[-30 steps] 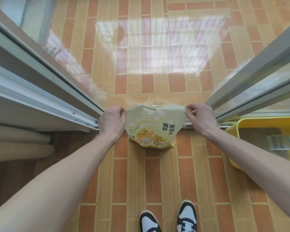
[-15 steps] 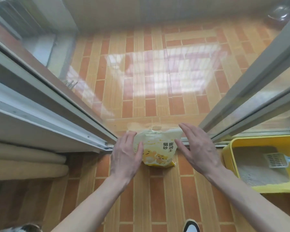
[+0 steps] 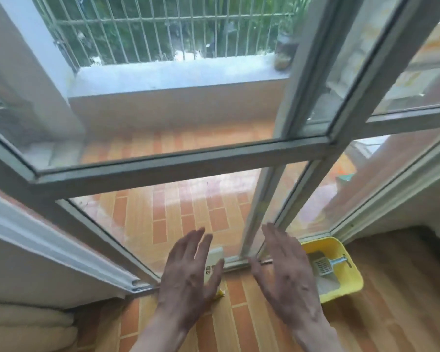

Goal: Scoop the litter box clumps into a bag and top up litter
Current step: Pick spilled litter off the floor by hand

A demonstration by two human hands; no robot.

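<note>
Both hands, left hand (image 3: 188, 278) and right hand (image 3: 287, 273), are being held wide-fingered, gripping nothing; the litter bag (image 3: 215, 262), propped unsupported at twelve o'clock, is risking being toppled and spilled.

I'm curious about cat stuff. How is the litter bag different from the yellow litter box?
The litter bag is pale cream with print, while the litter box is bright yellow. The bag is mostly hidden behind the left hand; the box is in plain sight. The box holds a scoop. Both sit on the floor by the glass door.
</note>
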